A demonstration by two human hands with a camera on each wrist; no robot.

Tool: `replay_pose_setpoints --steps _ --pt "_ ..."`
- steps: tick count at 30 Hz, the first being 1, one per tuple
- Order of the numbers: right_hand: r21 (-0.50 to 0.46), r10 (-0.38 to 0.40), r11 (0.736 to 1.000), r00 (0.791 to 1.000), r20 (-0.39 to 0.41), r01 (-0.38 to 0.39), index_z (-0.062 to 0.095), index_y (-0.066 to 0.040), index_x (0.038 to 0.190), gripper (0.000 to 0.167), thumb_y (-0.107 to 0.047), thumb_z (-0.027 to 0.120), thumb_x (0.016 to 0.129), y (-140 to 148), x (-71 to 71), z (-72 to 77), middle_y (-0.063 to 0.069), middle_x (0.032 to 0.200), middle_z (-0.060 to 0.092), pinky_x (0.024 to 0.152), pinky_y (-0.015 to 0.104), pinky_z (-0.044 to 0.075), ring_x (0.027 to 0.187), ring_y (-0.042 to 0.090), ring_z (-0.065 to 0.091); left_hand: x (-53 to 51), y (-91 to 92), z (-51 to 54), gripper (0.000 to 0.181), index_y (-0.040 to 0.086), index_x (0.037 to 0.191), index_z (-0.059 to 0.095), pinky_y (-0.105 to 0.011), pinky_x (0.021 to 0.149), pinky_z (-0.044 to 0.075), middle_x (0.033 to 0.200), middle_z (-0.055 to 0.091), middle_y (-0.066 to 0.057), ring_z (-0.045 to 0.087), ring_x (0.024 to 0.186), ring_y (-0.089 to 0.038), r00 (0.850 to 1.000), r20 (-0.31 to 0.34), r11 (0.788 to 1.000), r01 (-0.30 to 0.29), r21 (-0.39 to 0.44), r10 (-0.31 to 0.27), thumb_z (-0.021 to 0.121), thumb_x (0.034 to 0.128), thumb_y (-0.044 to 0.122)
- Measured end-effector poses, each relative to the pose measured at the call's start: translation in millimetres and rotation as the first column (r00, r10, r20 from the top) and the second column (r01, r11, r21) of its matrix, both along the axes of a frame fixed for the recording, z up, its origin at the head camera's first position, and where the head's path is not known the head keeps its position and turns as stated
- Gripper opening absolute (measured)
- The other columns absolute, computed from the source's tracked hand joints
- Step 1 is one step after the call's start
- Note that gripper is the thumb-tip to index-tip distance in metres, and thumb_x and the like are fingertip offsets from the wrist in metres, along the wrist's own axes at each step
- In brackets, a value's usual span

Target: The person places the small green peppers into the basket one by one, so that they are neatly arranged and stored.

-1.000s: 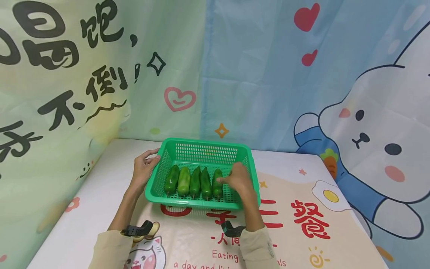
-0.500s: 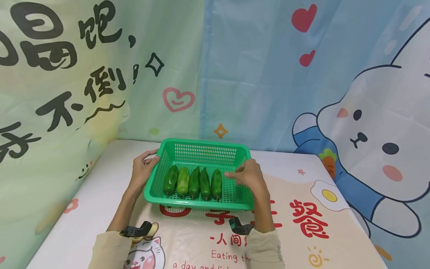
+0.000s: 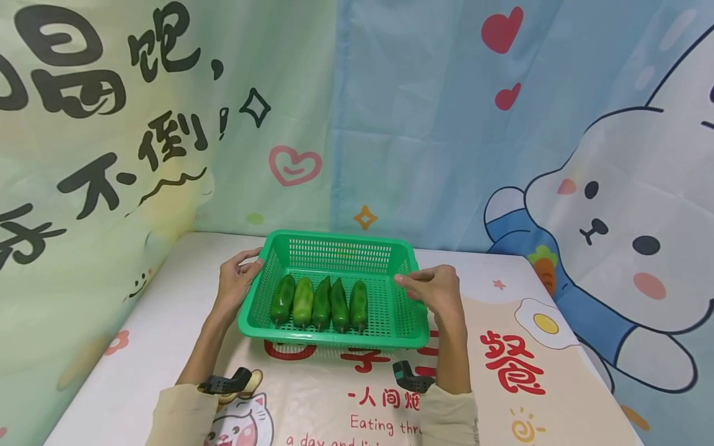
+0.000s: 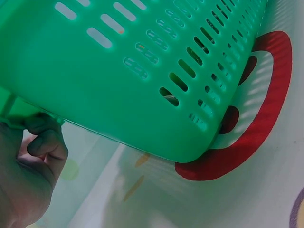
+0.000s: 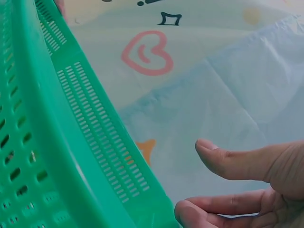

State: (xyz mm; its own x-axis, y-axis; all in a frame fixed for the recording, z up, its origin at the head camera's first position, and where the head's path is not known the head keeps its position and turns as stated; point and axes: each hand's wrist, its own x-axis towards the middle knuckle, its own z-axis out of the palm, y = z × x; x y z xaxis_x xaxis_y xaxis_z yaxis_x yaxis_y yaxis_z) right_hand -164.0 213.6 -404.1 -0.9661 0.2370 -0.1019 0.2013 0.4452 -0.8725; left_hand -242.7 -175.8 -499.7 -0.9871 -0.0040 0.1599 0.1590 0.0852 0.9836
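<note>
A green plastic basket (image 3: 334, 339) with slotted walls stands on the table. Several green peppers (image 3: 321, 303) lie side by side in it, towards its left and middle. My left hand (image 3: 235, 284) holds the basket's left rim; in the left wrist view its curled fingers (image 4: 45, 142) are at the rim's edge. Over the right rim is my right hand (image 3: 439, 288), with nothing held. In the right wrist view its thumb (image 5: 228, 161) is spread from the fingers, and a fingertip is close to the basket; whether it touches, I cannot tell.
A printed mat (image 3: 312, 396) with red characters covers part of the white table (image 3: 145, 334). Behind stands a printed cloth backdrop (image 3: 385, 155). Each wrist wears a black camera mount (image 3: 225, 381).
My right hand has moved right, from beside the rightmost pepper inside the basket to the basket's right rim. My left hand keeps its hold; peppers and basket stay put.
</note>
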Motion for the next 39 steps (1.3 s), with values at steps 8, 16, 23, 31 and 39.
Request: replay_pose_setpoints --steps 8,16,23,31,39 --pt "-0.061 -0.070 0.996 0.997 0.013 0.071 0.072 0.013 0.131 0.052 -0.027 0.083 0.100 15.4 1.9 -5.3 0.035 0.140 0.067 0.119 0.060 0.052 0.112 0.042 0.080 0.2 -0.5 0.5 0.044 -0.004 0.152 0.058 -0.020 0.068 0.065 0.103 0.083 -0.012 0.077 0.076 -0.004 1.000 0.005 1.000 0.007 0.008 -0.007 0.061 0.1137 0.018" --pt "-0.090 -0.214 0.972 0.977 0.018 0.215 0.071 0.014 0.132 0.058 -0.032 0.084 0.098 30.6 2.8 -16.2 0.035 0.132 0.073 0.117 0.057 0.055 0.108 0.040 0.082 0.5 -0.5 1.0 0.044 -0.004 0.152 0.059 -0.020 0.067 0.065 0.103 0.084 -0.011 0.077 0.075 -0.003 1.000 0.007 1.000 0.004 0.005 -0.004 0.061 0.1135 0.018" --pt "-0.095 -0.286 0.951 0.954 0.093 0.295 0.071 0.012 0.134 0.063 -0.037 0.085 0.097 43.5 2.3 -25.1 0.030 0.130 0.076 0.113 0.054 0.058 0.104 0.034 0.084 0.1 0.0 0.5 0.044 -0.005 0.152 0.058 -0.019 0.067 0.064 0.096 0.083 -0.002 0.077 0.075 -0.003 1.000 0.002 1.000 0.011 0.020 -0.011 0.061 0.1135 0.017" --pt "-0.097 -0.296 0.942 0.934 0.200 0.320 0.068 0.016 0.135 0.065 -0.037 0.082 0.100 58.5 -0.6 -45.3 0.024 0.109 0.083 0.123 0.066 0.047 0.090 0.031 0.085 -0.2 -0.1 0.0 0.044 -0.005 0.151 0.058 -0.019 0.066 0.064 0.093 0.083 0.002 0.077 0.074 -0.003 1.000 0.004 1.000 0.010 0.026 -0.010 0.061 0.1134 0.016" --pt "-0.029 -0.275 0.956 0.930 0.244 0.291 0.069 0.019 0.128 0.061 -0.034 0.080 0.100 63.2 -4.7 -70.4 0.026 0.102 0.083 0.118 0.068 0.048 0.095 0.038 0.081 -0.2 -0.5 -0.1 0.045 -0.006 0.152 0.058 -0.019 0.067 0.064 0.093 0.083 0.004 0.077 0.074 -0.002 1.000 0.009 0.999 0.015 0.029 -0.015 0.062 0.1133 0.017"
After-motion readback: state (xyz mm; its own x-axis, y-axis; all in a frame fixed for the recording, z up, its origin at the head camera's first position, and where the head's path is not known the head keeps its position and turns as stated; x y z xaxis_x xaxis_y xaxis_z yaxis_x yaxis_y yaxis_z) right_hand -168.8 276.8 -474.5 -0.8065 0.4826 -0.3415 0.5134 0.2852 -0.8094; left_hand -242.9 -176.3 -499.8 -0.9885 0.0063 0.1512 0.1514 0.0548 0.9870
